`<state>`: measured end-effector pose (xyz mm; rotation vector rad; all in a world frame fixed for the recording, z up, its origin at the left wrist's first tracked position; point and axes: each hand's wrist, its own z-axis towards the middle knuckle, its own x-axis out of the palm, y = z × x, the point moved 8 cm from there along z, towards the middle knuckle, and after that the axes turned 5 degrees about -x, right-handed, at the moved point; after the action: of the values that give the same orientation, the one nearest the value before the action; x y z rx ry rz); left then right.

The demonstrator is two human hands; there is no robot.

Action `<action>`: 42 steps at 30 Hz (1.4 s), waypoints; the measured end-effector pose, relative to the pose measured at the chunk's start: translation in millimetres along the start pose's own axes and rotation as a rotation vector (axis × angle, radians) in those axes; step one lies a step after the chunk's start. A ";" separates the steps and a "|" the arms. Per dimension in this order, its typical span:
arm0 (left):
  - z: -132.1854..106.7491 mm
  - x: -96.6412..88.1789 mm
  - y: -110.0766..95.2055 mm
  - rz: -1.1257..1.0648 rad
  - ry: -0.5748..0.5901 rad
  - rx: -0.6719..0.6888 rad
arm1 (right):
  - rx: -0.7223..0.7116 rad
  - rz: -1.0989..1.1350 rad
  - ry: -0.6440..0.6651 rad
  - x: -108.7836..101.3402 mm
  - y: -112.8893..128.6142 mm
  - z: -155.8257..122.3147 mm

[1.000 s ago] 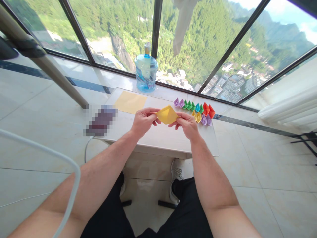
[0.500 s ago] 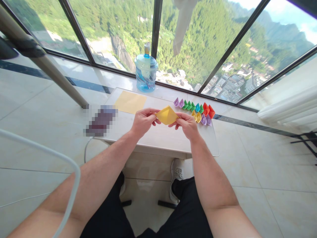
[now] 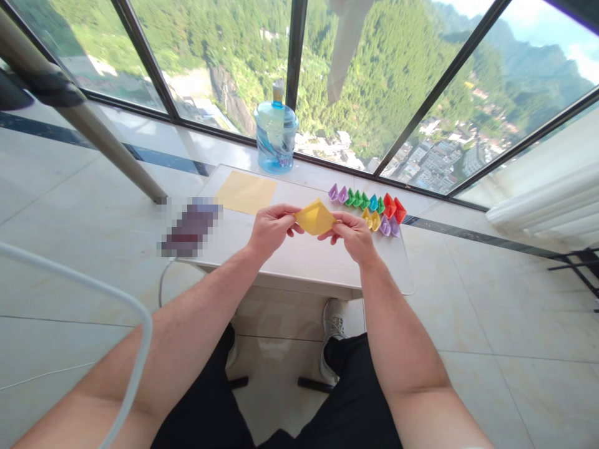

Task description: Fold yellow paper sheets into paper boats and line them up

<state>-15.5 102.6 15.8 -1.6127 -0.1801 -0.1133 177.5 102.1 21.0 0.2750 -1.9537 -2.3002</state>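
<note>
A piece of folded yellow paper (image 3: 317, 218), diamond-shaped from here, is held above the white table (image 3: 243, 246). My left hand (image 3: 275, 229) pinches its left corner between thumb and fingers. At the opposite corner, my right hand (image 3: 350, 234) grips it the same way. Just beyond my right hand stand several small paper boats in rows: purple boats (image 3: 337, 194), green boats (image 3: 357, 199), a blue boat (image 3: 373, 203), red boats (image 3: 394, 208) and yellow boats (image 3: 371, 219).
Flat yellow paper sheets (image 3: 246, 192) lie at the table's back left. A pixelated object (image 3: 191, 227) sits on the left edge, with a cable below. A large blue water bottle (image 3: 276, 137) stands behind, by the window. A white tube (image 3: 140, 312) curves at lower left.
</note>
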 end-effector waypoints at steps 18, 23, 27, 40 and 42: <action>-3.3 -0.9 3.3 -0.183 -0.079 -0.083 | -0.012 0.197 -0.058 6.0 -0.4 -2.6; -2.2 -1.8 6.8 -0.200 -0.071 -0.104 | -0.005 0.170 -0.063 6.9 -1.5 -3.0; -1.5 -2.8 10.3 -0.202 -0.075 -0.119 | 0.005 0.157 -0.047 8.9 -1.9 -3.9; -2.5 -1.3 9.9 -0.198 -0.063 -0.120 | -0.022 0.113 0.005 10.6 -2.3 -1.7; -3.2 -0.8 8.8 -0.175 -0.062 -0.114 | -0.016 0.112 0.006 10.6 -2.8 -1.8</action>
<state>-14.5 99.0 7.2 -1.7136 -0.3683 -0.2113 167.6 98.8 17.3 0.1659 -1.8955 -2.2417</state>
